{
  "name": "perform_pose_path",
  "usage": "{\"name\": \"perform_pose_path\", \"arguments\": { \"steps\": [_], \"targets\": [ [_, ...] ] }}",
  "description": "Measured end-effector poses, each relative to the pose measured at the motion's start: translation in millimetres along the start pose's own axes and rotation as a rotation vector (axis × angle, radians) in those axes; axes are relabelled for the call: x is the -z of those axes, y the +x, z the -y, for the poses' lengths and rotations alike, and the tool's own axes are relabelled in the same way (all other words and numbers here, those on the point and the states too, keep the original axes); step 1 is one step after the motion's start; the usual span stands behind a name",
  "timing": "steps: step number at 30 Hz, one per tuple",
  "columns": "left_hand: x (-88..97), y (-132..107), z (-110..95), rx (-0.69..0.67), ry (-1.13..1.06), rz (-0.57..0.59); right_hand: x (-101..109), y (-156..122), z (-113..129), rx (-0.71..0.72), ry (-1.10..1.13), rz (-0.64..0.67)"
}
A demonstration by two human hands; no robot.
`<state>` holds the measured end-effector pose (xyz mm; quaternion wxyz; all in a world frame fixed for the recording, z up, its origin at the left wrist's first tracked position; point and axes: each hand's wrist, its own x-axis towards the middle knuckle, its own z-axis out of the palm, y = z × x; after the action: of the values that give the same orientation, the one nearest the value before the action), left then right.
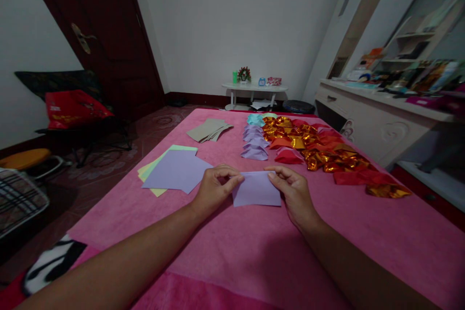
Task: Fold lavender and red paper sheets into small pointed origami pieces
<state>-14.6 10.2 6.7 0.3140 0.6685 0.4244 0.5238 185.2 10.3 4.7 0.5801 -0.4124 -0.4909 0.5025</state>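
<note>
A folded sheet of purple paper is held just above the pink cloth in front of me. My left hand pinches its upper left corner between thumb and fingers. At the upper right corner my right hand pinches the same sheet, thumb on the near face. Left of my left hand lie flat purple sheets, on top of green paper and yellow paper. Beyond the hands stands a column of folded purple paper pieces.
Folded shiny gold pieces and red pieces spread over the right of the pink cloth. Grey sheets lie fanned out at far left. A dresser flanks the right side; a small white table stands at the wall.
</note>
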Motion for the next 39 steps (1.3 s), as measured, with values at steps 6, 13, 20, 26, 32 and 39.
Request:
{"name": "perform_pose_path", "arguments": {
  "steps": [6,13,20,26,32,39],
  "targets": [
    [-0.3,0.4,-1.7,0.011,0.003,0.001,-0.2,-0.6,0.1,-0.004,-0.008,-0.003],
    [-0.4,-0.1,-1.3,0.011,-0.004,0.003,-0.4,0.4,-0.8,-0.012,-0.026,0.001],
    [-0.8,-0.2,3.4,0.016,-0.006,0.011,-0.1,1.5,-1.7,-0.017,-0.029,0.009],
    [-0.1,0.2,1.6,0.024,0.000,0.009,0.8,2.4,-3.3,-0.023,-0.037,0.023],
    [-1.1,-0.6,2.2,0.033,-0.002,0.013,0.5,1.4,-3.1,-0.032,-0.045,0.027],
    [-1.1,0.1,1.7,0.040,-0.017,0.019,-1.4,2.4,-1.6,-0.022,-0.096,0.002]
  ]
}}
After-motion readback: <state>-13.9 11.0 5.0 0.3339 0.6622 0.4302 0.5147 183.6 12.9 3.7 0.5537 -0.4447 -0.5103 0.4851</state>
